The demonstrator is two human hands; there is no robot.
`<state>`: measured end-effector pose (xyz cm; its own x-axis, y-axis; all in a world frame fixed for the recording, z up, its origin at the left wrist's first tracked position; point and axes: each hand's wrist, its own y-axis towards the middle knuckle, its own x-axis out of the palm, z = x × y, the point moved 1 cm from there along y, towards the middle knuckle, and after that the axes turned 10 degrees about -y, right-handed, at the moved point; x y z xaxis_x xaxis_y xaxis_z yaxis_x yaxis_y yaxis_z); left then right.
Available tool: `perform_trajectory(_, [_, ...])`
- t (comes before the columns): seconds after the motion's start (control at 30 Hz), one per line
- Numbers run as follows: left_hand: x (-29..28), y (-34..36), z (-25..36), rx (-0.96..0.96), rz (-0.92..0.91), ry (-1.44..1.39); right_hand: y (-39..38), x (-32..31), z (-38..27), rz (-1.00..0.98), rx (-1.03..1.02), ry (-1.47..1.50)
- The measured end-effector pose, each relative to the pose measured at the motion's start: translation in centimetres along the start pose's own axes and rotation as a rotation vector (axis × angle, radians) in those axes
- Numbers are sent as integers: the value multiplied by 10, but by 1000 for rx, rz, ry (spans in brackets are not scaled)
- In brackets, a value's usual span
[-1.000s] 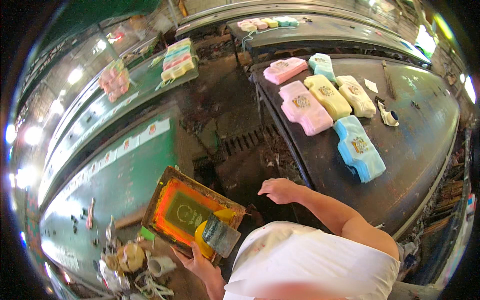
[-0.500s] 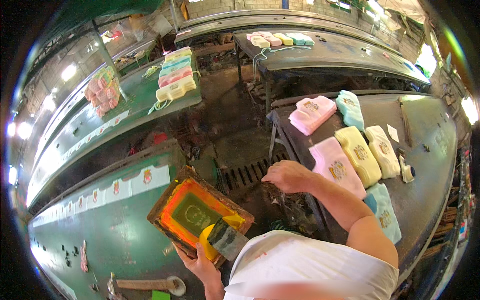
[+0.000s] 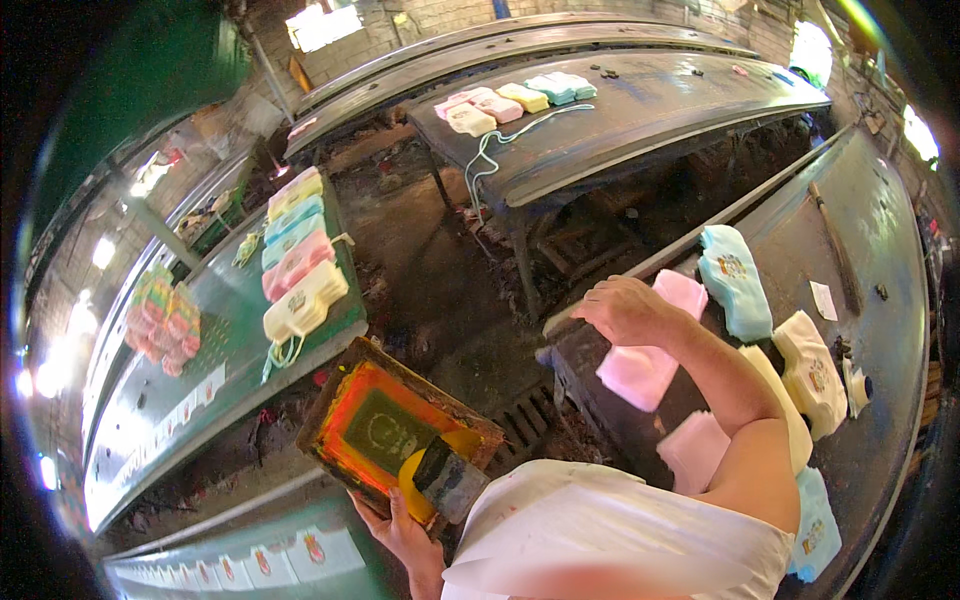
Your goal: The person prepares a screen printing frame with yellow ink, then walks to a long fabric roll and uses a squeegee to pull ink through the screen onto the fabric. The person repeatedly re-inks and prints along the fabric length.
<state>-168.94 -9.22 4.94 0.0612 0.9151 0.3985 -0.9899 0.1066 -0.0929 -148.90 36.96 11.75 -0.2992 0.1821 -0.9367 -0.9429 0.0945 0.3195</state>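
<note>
My left hand (image 3: 408,540) is closed on the lower edge of a screen-printing frame (image 3: 342,375), its thumb on top. The frame is tilted, with orange and yellow ink around a dark mesh bearing a faint design. Across its lower right corner lies a squeegee (image 3: 458,487) with a dark, ink-stained grip and yellow ink beside it. My right hand (image 3: 628,312) is raised over the corner of the right table, fingers curled in and partly hidden, with nothing seen in them. Below it is a stack of pink cloth pieces (image 3: 640,378), partly covered by my forearm.
The right table (image 3: 740,400) bears printed blue (image 3: 735,283) and cream (image 3: 810,375) cloth stacks, and a stick (image 3: 838,250). Another dark table (image 3: 640,135) with cloth stacks stands beyond. On the left, a green table (image 3: 235,345) carries coloured stacks; a debris-strewn aisle (image 3: 420,260) runs between.
My view has turned and moved forward, so the right table and its pink stack are now under my right hand. The screen-printing frame stays in my left hand; the near green table slid down-left.
</note>
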Motion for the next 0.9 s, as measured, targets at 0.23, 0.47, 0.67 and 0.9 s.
perform_trajectory(0.23, [110, 162, -48, -11, -68, 61, 95, 82, 81, -120, -27, -22])
perform_trajectory(0.47, [209, 333, -83, -42, -134, 44, 221, 147, 143, -175, 28, -15])
perform_trajectory(0.67, [282, 469, -99, -51, -170, -40, 350, 211, 152, -203, -41, 103])
perform_trajectory(0.9, [331, 579, -118, -13, -82, -105, 481, 297, 147, -357, -147, 339])
